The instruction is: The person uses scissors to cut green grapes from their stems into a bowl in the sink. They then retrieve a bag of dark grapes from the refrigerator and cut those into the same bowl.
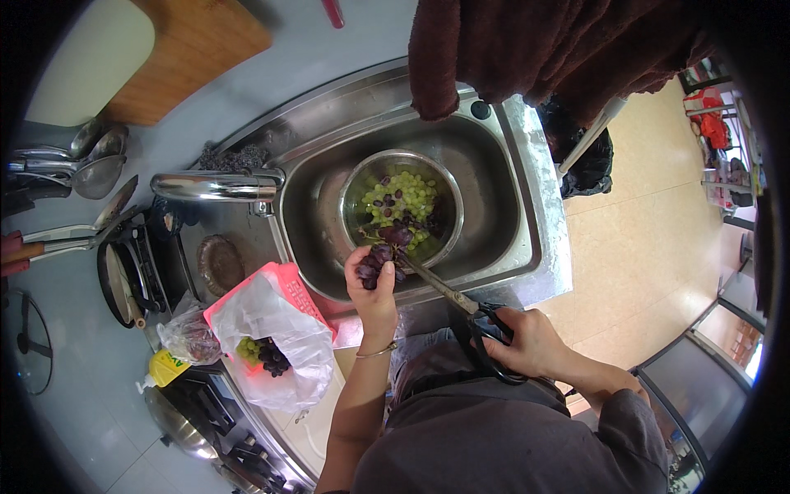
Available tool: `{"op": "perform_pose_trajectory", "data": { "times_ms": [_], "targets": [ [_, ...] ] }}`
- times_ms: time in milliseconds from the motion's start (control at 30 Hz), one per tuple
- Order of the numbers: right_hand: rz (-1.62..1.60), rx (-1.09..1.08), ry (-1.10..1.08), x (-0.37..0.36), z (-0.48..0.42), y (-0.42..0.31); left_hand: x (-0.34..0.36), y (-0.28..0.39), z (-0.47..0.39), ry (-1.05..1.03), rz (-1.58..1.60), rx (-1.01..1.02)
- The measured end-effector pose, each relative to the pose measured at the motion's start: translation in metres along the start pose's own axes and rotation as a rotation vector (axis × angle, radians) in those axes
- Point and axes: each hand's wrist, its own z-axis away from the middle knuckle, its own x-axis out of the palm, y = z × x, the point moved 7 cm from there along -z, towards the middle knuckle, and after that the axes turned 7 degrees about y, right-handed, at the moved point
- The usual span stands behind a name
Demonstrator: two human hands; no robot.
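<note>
My left hand (374,302) holds a bunch of dark purple grapes (373,267) over the near rim of a round steel bowl (458,207). In my right hand (531,343) are black-handled scissors (457,299), their blades reaching to the stems beside the bunch; how far apart the blades are I cannot tell. Green grapes (404,194) and some dark ones lie in the bowl, which stands in a stainless steel sink (494,185). Left of my left arm, a pink plastic basket (293,285) lined with a white plastic bag (308,346) holds green and dark grapes (271,358).
A chrome faucet (216,186) reaches out left of the sink. A dark brown towel (494,49) hangs over the sink's far right corner. Farther left are a brown dish (220,264), a yellow bottle (166,368), pans and ladles. A black bag (589,163) stands at right.
</note>
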Motion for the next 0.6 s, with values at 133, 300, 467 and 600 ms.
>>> {"op": "perform_pose_trajectory", "data": {
  "times_ms": [133, 300, 467, 600],
  "targets": [
    [-0.035, 0.048, -0.058, 0.003, -0.001, 0.006, 0.001, 0.006, 0.003, -0.041, -0.142, 0.078],
    [-0.185, 0.037, -0.079, 0.003, -0.003, 0.006, 0.001, 0.011, 0.004, -0.090, -0.196, 0.160],
    [-0.378, -0.002, -0.088, 0.003, -0.006, 0.006, 0.006, 0.018, 0.005, -0.203, -0.246, 0.269],
    [-0.394, 0.015, -0.095, 0.006, -0.009, 0.009, 0.003, 0.018, 0.004, -0.172, -0.266, 0.249]
  ]
}}
